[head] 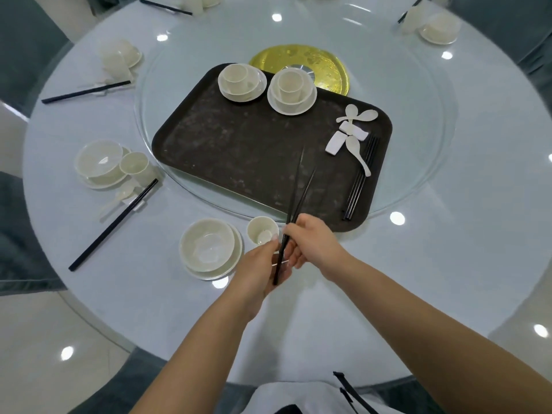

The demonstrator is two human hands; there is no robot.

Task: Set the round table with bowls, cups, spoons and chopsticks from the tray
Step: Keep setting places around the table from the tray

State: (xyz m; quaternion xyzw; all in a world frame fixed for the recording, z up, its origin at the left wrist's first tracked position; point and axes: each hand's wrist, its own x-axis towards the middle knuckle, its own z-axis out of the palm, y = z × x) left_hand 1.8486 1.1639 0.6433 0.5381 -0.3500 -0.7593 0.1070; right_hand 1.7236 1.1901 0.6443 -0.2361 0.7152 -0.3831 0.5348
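While both hands meet over the near edge of the round table [388, 279], I've got one pair of chopsticks [294, 210] between them: my left hand [263, 264] cups and pinches the thick butt ends, my right hand [310, 240] curls its fingers round the shafts just above, and the tips fan apart out over the tray [239, 150]. They look stiff, light and glossy, so I judge they'll slide against each other; holding near the thick ends and squaring the tips seems the way to lay them down even.

Right beside my hands sits this place's bowl [207, 245] on its saucer, with one cup [263, 230] just right of it. No spoon or rest here yet, as far as I can see.

Counting the tray: two bowl stacks [267, 86], each with a cup inside; three spoons [357, 115]; what look like three white rests [336, 143]; and a bundle of chopsticks [360, 180] along the right edge, too tightly packed to count. That china will chip, I'd guess, so it wants gentle setting down.
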